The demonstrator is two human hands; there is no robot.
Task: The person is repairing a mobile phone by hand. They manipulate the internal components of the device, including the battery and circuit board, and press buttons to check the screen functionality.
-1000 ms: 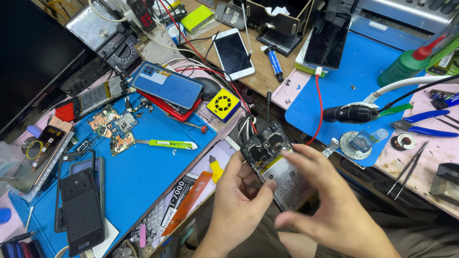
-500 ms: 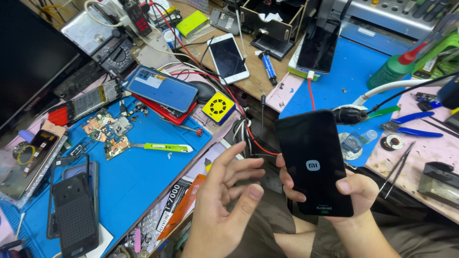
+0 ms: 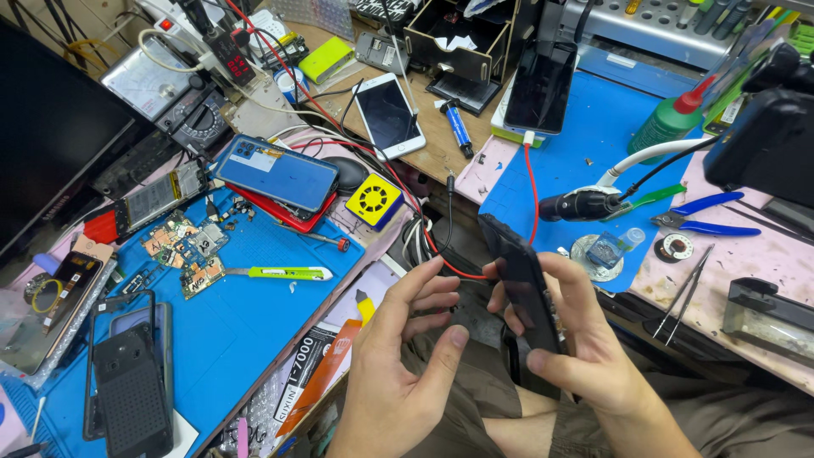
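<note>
Over a crowded repair bench with blue mat (image 3: pixel 254 322), the right hand (image 3: pixel 577 356) grips a black phone (image 3: pixel 521 284) edge-on, apparently under inspection, while the left hand (image 3: pixel 407 356) waits beside it with fingers spread, seemingly needed next for support.

Bright, even light; edges perhaps slightly warped.

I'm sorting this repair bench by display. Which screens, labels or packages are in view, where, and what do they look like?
Black phone: in the right hand, tilted edge-on, screen dark.
White phone: flat on the wooden bench, screen dark.
Dark phone: propped at the blue mat's far edge.
Monitor: far left, black, off.
Meter readout: top left, small, red digits.
Orange-and-black tube: beside the left hand.
</note>
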